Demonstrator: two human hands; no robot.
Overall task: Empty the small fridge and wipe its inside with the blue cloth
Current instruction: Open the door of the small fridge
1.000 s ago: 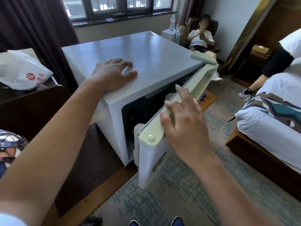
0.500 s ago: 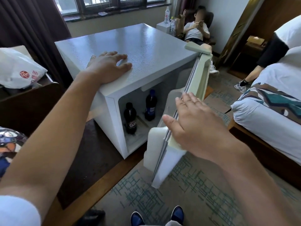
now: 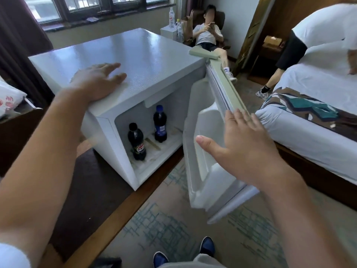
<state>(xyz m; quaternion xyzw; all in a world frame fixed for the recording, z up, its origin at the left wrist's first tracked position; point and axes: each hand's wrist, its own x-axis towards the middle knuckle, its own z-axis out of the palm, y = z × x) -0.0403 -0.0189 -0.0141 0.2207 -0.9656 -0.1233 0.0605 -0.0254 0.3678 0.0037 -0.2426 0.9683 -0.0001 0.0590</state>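
Little can be read here. The nearer dark bottle (image 3: 136, 142) inside the fridge, at the middle of the frame, carries a round red, white and blue emblem on its label, the letters too small to make out. The farther bottle (image 3: 160, 124) with the blue cap bears a blue label, its print illegible. At the left edge, a white plastic bag (image 3: 9, 99) shows red printed characters, blurred and cut off by the frame
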